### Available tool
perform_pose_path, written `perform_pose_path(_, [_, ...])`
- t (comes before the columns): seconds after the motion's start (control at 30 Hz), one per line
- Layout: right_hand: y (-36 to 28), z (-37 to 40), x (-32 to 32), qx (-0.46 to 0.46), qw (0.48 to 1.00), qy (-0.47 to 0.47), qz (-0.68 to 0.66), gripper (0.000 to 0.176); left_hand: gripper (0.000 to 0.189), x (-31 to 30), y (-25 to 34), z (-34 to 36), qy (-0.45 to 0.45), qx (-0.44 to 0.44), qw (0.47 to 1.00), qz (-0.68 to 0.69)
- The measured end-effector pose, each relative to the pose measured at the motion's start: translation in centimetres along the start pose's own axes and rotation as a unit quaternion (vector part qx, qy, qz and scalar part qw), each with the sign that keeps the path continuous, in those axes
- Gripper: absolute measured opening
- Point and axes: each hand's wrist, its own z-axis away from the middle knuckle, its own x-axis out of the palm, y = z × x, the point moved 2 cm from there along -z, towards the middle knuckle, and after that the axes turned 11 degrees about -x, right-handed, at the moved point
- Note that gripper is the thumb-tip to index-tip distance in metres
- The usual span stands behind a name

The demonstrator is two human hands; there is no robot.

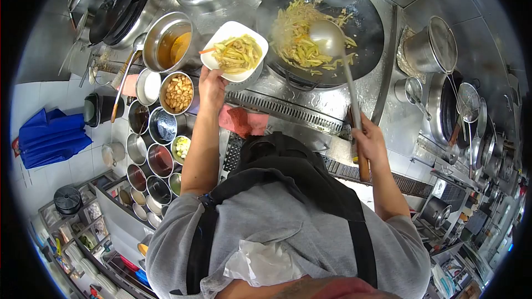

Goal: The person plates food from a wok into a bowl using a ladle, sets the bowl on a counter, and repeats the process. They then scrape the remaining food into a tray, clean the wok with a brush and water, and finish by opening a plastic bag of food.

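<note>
While left hand (212, 87) has fingers gripping one white dish (235, 29) of food (238, 54) beside one wok (369, 33), and right hand (370, 140) has fingers wrapped round one ladle (326, 37), I would specify: dish level, wok close, scoops small, drips kept over the wok.

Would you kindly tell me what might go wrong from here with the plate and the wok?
The left hand grips the plate at one edge, so it might tip and spill. The orange strip lies across the plate's rim and could drop off. The right hand holds the ladle at the food in the wok; a brisk stir might push some over the rim.
</note>
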Motion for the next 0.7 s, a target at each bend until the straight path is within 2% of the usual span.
perform_pose_path(0.03, [-3.2,-0.6,0.6,0.135,0.978,-0.025,-0.159,0.056,0.057,0.1,-0.3,0.2,-0.004,-0.007,1.0,-0.004])
perform_pose_path(0.1, [-4.3,-1.3,1.5,0.166,0.949,-0.035,-0.266,0.055,0.054,0.0,-1.1,0.1,-0.005,-0.009,1.0,-0.006])
perform_pose_path(0.13, [-4.4,-1.4,1.6,0.165,0.948,-0.036,-0.269,0.055,0.053,0.0,-1.5,0.1,0.004,-0.019,1.0,-0.004])
perform_pose_path(0.2, [-4.1,-1.4,1.2,0.189,0.907,-0.006,-0.377,0.054,0.05,0.0,-2.0,0.2,0.009,-0.032,0.999,-0.003])
perform_pose_path(0.23, [-3.9,-1.2,1.1,0.187,0.907,-0.009,-0.377,0.054,0.05,0.1,-2.1,0.2,0.011,-0.029,1.0,-0.001])
perform_pose_path(0.33, [-3.2,-0.5,0.6,0.172,0.858,0.032,-0.483,0.052,0.048,0.8,-2.0,0.6,0.005,-0.034,0.999,-0.016])
perform_pose_path(0.37, [-3.4,-0.4,0.5,0.171,0.858,0.034,-0.484,0.052,0.048,1.0,-1.9,0.6,0.004,-0.034,0.999,-0.017])
perform_pose_path(0.43, [-4.0,-0.1,0.6,0.182,0.92,0.012,-0.348,0.055,0.048,1.4,-1.9,0.5,0.007,-0.033,0.999,-0.011])
perform_pose_path(0.47, [-4.4,-0.2,0.7,0.134,0.96,-0.024,-0.246,0.057,0.048,1.5,-1.9,0.4,0.006,-0.033,0.999,-0.012])
perform_pose_path(0.5, [-4.1,0.1,1.0,0.134,0.959,-0.022,-0.248,0.057,0.048,1.5,-1.9,0.3,0.0,-0.031,0.999,-0.019])
perform_pose_path(0.57, [-3.3,0.7,1.5,0.119,0.984,-0.03,-0.131,0.057,0.048,1.6,-2.0,0.1,-0.006,-0.03,0.999,-0.026])
perform_pose_path(0.6, [-3.4,0.8,1.3,0.12,0.983,-0.031,-0.132,0.057,0.048,1.6,-2.1,0.2,-0.005,-0.031,0.999,-0.028])
perform_pose_path(0.7, [-3.9,0.6,0.7,0.195,0.915,-0.042,-0.35,0.056,0.048,1.5,-2.1,0.0,-0.004,-0.032,0.999,-0.031])
